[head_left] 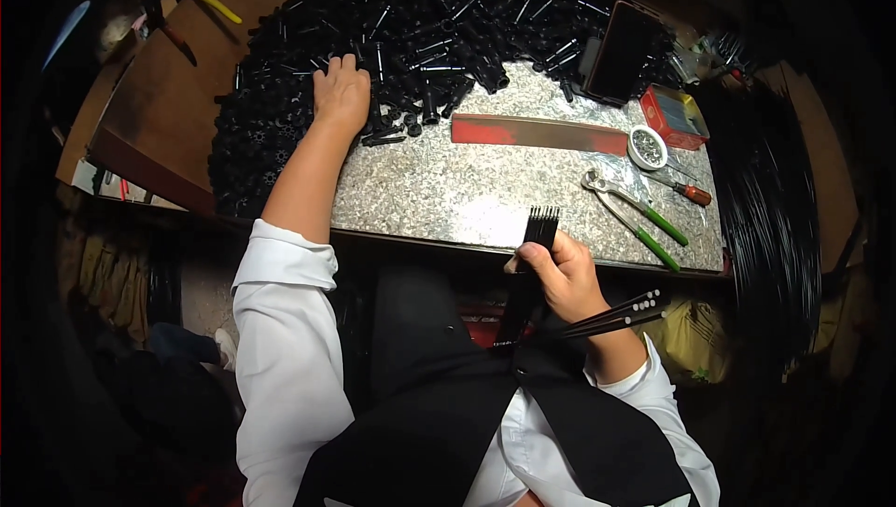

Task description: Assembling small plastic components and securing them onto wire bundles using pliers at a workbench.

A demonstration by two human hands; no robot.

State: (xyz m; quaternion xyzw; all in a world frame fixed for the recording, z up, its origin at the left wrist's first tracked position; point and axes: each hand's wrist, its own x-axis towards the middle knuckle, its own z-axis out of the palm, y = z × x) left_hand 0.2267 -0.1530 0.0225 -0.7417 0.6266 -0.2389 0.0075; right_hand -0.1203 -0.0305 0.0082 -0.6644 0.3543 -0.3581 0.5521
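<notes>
My left hand (341,92) reaches forward into a large heap of small black plastic parts (420,22) at the back of the metal-topped bench (467,190); its fingers rest among the pieces, and I cannot tell whether it grips one. My right hand (560,274) is at the bench's near edge, closed around a bundle of thin black rods (532,264). The rods' upper ends (542,216) stick up above the fingers. More rod ends (635,306) poke out to the right behind the wrist.
A long red-and-grey flat bar (541,132) lies across the bench. To the right are green-handled pliers (644,218), a screwdriver (691,193), a small round tin (647,146) and a red box (677,115). A dark tablet (621,50) leans by the heap. Yellow-handled pliers (210,3) lie far left.
</notes>
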